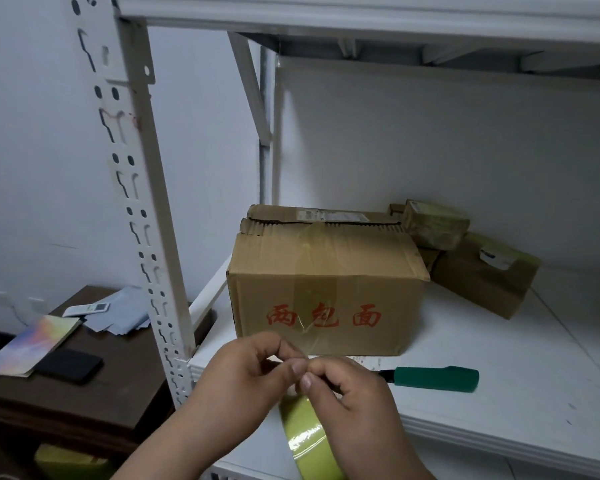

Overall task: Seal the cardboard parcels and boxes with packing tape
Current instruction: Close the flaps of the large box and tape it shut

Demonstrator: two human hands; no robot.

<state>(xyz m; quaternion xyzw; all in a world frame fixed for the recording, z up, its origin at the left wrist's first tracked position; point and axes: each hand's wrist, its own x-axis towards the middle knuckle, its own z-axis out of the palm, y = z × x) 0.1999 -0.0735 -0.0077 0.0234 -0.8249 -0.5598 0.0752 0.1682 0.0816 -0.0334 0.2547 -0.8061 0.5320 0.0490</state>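
Left hand (243,372) and right hand (347,393) meet low in the view, just off the shelf's front edge; both have fingers curled in, thumb and forefinger tips pinched together on something thin; looks like the loose end of the tape, a clear strip (303,329) catches light just above the fingertips; judgement only, the film is nearly invisible there.

Tape roll (307,438) sits under the right hand, yellow-green, on edge, partly hidden by the palm; can't tell whether the right hand supports it or it hangs from the strip; holding it close like this keeps the end taut for peeling or tearing.

Just beyond the hands: cardboard box (326,282) on the white shelf (499,393), red characters on the front face; a band of clear tape already runs over the top and down the front, but the top flaps show a dark open seam along the back edge; so sealing looks partly done.

Green-handled cutter (433,378) lies on the shelf right of the hands, near the box, untouched; handy for cutting the strip.

Further back right, small parcels (465,251) stacked against each other, wrapped in yellowish tape, with labels.

Off to the left, apart from the shelf: dark wooden bench (94,403) carrying a colourful booklet (32,341), a black phone-like item (73,365) and a remote (85,309).
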